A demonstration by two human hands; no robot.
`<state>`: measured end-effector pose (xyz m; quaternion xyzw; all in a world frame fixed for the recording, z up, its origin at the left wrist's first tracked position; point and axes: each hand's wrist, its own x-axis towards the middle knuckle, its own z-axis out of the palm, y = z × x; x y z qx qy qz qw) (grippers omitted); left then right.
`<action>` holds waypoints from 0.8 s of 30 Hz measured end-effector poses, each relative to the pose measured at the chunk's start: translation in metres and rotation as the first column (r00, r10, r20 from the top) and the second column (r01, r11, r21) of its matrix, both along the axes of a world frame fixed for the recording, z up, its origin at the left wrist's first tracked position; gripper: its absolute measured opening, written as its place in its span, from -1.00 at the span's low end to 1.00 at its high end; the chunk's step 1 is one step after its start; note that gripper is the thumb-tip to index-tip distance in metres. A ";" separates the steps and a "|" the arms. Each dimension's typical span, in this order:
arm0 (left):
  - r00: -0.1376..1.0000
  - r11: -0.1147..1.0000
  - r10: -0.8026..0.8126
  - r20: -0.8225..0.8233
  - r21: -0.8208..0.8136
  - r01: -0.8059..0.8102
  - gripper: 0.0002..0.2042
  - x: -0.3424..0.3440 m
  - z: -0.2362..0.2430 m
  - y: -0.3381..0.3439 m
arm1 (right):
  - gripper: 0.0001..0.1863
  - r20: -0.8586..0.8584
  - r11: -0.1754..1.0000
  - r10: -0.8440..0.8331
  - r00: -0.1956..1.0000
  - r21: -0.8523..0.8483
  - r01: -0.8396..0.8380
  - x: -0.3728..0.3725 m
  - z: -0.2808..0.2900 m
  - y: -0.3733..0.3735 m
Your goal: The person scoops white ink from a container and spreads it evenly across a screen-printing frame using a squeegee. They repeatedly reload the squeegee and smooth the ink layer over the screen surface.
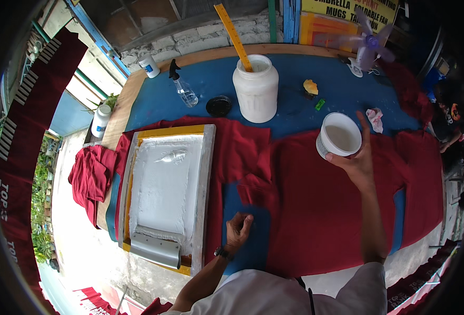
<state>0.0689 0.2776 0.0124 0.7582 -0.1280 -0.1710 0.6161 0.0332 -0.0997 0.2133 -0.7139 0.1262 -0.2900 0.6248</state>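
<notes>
A white tub (338, 134) is in my right hand (359, 167), thumb and fingers around it, over dark red shirts (321, 220) spread on the blue-topped table (153, 89). My left hand (238, 230) is loosely closed with nothing visible in it, just right of a framed screen (209, 173). The screen lies on red fabric, its white surface smeared with white paste at the upper part; a metal squeegee (153, 249) rests along its lower end.
Behind stand a large white jar (255, 94) with a yellow stick (232, 37), spray bottle (184, 89), black lid (219, 106) and purple fan (369, 42). Folded red shirts (90, 178) sit at left, printed red fabric hangs (22, 157) beside them, and someone in black (450, 118) is at far right.
</notes>
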 end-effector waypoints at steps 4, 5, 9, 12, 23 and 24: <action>1.000 1.000 -0.005 0.006 0.002 0.005 -0.58 0.002 -0.013 0.003 | 0.59 0.006 0.976 0.211 0.977 0.043 -0.212 -0.055 0.074 0.083; 0.999 1.000 -0.014 0.050 0.015 0.013 -0.58 0.003 -0.017 0.003 | 0.60 0.005 0.973 0.230 0.973 -0.001 -0.230 -0.069 0.089 0.102; 0.998 0.984 -0.026 0.050 -0.175 0.034 -0.58 0.006 -0.029 -0.001 | 0.69 0.054 0.891 0.453 0.890 -0.022 -0.453 -0.121 0.130 0.157; 0.989 0.989 -0.023 0.147 -0.144 0.045 -0.57 0.006 -0.029 -0.001 | 0.67 0.136 0.824 0.565 0.814 -0.040 -0.565 -0.141 0.148 0.191; 0.975 0.995 -0.076 0.208 -0.046 0.088 -0.52 0.011 -0.029 -0.001 | 0.08 0.422 0.985 0.150 0.894 -0.141 -0.098 -0.190 0.181 0.297; 0.976 0.993 -0.076 0.203 -0.069 0.091 -0.52 0.011 -0.031 -0.001 | 0.05 0.431 0.973 0.131 0.893 -0.230 -0.032 -0.191 0.183 0.299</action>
